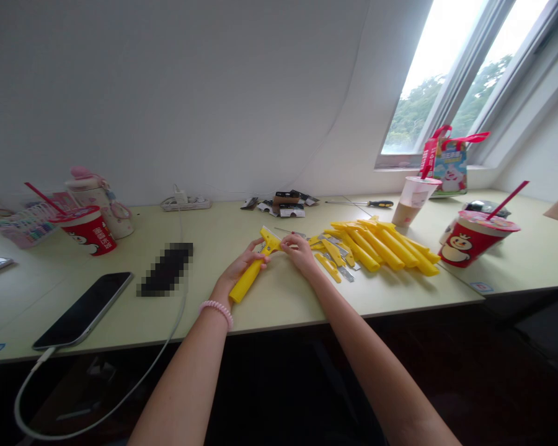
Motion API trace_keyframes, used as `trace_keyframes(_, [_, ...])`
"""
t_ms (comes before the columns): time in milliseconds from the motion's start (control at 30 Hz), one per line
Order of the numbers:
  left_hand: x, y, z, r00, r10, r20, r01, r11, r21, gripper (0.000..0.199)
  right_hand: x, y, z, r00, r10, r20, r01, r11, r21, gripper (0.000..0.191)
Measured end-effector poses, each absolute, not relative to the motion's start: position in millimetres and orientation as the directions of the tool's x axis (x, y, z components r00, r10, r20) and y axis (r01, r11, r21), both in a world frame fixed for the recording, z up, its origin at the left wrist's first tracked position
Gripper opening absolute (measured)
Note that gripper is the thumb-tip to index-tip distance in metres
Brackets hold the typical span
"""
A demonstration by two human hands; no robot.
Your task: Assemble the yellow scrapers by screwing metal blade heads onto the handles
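A yellow scraper (248, 279) with a T-shaped head lies tilted in my left hand (242, 265), whose fingers wrap around its neck. Two small round screws show near its head. My right hand (298, 251) pinches at the right end of the scraper's head; whether a small part is also between its fingertips I cannot tell. Behind the right hand a thin metal rod (284, 231) is partly hidden. Just to the right lie loose yellow scraper head pieces (333, 253) and metal blades (346, 273). A stack of yellow handles (385, 244) is beyond them.
Small black packets (288, 203) and a screwdriver (380, 204) lie toward the wall. Red cups (474, 238) stand on both sides, with a plastic drink cup (413, 201) at right. A phone (86, 310) with a white cable (170, 334) lies left. The table's front edge is close.
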State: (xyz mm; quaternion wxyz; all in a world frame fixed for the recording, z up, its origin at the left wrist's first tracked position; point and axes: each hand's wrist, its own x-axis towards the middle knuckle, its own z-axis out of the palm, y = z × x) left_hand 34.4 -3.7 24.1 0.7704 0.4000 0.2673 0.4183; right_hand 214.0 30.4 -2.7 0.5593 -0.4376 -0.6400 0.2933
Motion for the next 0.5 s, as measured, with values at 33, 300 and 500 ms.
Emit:
trace_keyframes(33, [34.0,-3.4,23.3,0.511,0.856,-0.079,-0.426,0.332,0.842,0.072,213.8,30.2,-2.6,0.010,0.891,0.454,0.222,0.441,-0.870,0.011])
trace_keyframes(300, [34.5,-4.1,23.3,0.512,0.855,-0.082,-0.437,0.341,0.832,0.071,212.7,28.6,-1.5,0.024,0.918,0.397,0.211,0.383,-0.899,0.014])
trace_keyframes(500, [35.5,3.0,19.2,0.421,0.905,-0.062,-0.532,0.301,0.792,0.072,220.4,30.5,1.9,0.143,0.883,0.446,0.372,0.370,-0.851,0.026])
